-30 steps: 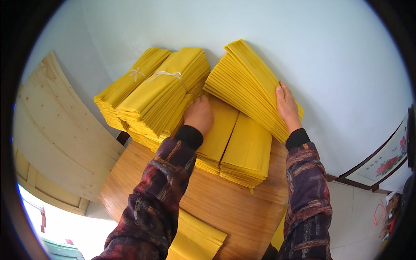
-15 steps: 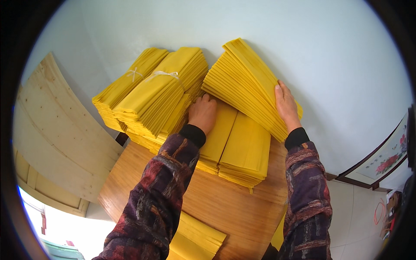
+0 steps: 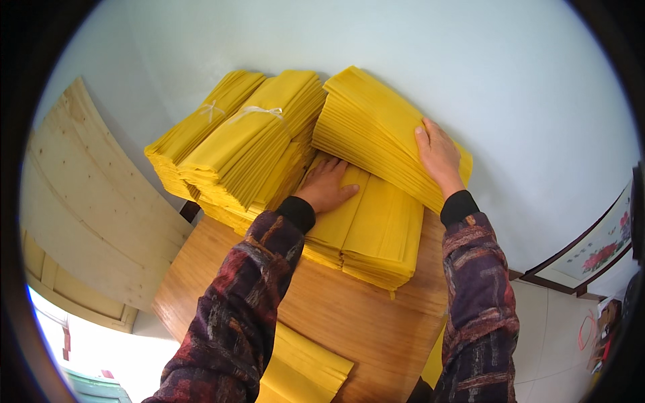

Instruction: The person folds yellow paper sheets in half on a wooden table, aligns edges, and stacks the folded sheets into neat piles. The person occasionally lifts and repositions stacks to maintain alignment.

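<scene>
Presently, the tilted yellow stack [image 3: 386,127] is placed toward 1 o'clock, upon the far part of two flat yellow piles [image 3: 381,218]. Its long axis goes from about 10:30 to 4:30, and its many layered edges face 7 to 8 o'clock. The flat piles lie side by side near the middle, with long axis almost from 1 to 7 o'clock.

The left hand [image 3: 327,185] lies palm down on the left one of these piles; its fingers are a little spread, and the thumb stands apart, toward 3 o'clock. The right hand [image 3: 440,154], at 2 o'clock, is on the stack near its lower right end. Its thumb and a finger are seen close together on the upper face; whether the fingers are pinching the layers, one cannot tell.

At 10 to 11 o'clock, two tied yellow bundles [image 3: 252,131] stand just beside the stack's left end, so room there is narrow. The wall [image 3: 484,74] closes the space from 12 to 2 o'clock. At 5 to 6 o'clock the wooden tabletop [image 3: 356,312] is bare, between the piles and some yellow sheets [image 3: 309,366]. Toward 4 o'clock, only a thin strip separates the piles from the table's edge.
</scene>
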Motion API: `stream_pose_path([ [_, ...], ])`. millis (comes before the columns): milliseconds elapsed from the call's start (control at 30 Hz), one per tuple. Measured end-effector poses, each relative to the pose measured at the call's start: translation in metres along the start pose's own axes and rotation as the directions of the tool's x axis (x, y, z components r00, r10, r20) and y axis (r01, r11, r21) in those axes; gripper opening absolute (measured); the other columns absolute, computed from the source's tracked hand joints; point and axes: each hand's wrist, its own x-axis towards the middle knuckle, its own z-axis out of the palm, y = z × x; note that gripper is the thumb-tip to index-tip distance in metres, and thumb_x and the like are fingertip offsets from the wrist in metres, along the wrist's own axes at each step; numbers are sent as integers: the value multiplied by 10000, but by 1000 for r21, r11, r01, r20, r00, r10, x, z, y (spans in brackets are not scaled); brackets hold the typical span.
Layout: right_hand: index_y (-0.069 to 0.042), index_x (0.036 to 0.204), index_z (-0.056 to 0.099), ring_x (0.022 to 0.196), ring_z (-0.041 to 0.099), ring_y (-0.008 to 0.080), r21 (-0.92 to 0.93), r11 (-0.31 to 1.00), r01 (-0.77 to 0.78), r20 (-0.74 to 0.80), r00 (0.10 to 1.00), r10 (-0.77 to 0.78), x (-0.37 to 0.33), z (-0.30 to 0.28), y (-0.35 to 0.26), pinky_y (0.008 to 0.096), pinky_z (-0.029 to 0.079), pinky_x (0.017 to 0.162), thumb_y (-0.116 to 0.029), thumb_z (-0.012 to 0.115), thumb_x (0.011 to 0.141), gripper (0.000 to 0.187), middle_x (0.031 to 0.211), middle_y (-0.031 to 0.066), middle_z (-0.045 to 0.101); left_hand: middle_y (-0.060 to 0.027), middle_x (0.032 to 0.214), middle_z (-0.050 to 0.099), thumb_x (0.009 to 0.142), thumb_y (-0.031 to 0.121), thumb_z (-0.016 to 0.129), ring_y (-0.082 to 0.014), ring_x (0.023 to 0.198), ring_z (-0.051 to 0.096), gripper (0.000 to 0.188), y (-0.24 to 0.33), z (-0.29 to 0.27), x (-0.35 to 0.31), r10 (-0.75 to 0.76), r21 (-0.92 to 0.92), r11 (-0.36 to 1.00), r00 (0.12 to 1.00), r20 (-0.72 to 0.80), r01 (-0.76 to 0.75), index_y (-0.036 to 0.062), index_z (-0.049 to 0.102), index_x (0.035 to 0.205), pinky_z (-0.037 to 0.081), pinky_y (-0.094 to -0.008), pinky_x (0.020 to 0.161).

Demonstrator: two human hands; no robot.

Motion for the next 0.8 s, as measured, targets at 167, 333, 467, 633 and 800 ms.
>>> stream_pose_path([
  [167, -148, 1369, 449, 1348, 338, 273, -175, 984, 22, 82, 997, -8, 4, -3, -22, 588, 228, 1055, -480, 350, 952, 542, 1441, 61, 417, -245, 1466, 298, 881, 418, 540, -409, 1359, 252, 728, 0, 2, -6, 45, 0, 999, 998, -39, -45, -31, 318, 1408, 197, -443, 1129],
  [333, -150, 1389, 422, 1344, 337, 296, -234, 971, 55, 187, 982, -10, 10, -12, -36, 597, 218, 1064, -476, 345, 953, 550, 1452, 58, 400, -244, 1451, 325, 879, 383, 555, -394, 1346, 284, 688, 3, 2, -14, 66, -30, 997, 996, -67, -68, -28, 347, 1391, 232, -426, 1115],
  [467, -150, 1403, 407, 1341, 348, 299, -291, 955, 53, 195, 981, 6, 10, -15, -43, 569, 244, 1063, -483, 326, 954, 564, 1454, 61, 397, -202, 1463, 332, 885, 378, 541, -354, 1355, 293, 675, 5, 3, -14, 50, -22, 998, 998, -34, -51, 9, 334, 1411, 216, -426, 1125],
  [633, -138, 1382, 419, 1343, 328, 318, -258, 963, 81, 226, 974, -21, 10, -20, -49, 618, 220, 1064, -475, 337, 953, 552, 1439, 83, 399, -217, 1413, 399, 881, 329, 549, -361, 1317, 351, 602, -2, 2, -23, 110, -120, 986, 991, -74, -119, -11, 411, 1359, 268, -395, 1103],
  [800, -96, 1350, 449, 1327, 361, 302, -94, 985, 146, 41, 989, -142, 18, -40, -43, 589, 242, 1065, -443, 384, 955, 529, 1403, 113, 440, -234, 1352, 464, 878, 285, 565, -373, 1272, 412, 550, -3, -7, -22, 136, -326, 934, 989, -52, -146, -27, 455, 1317, 320, -387, 1073],
])
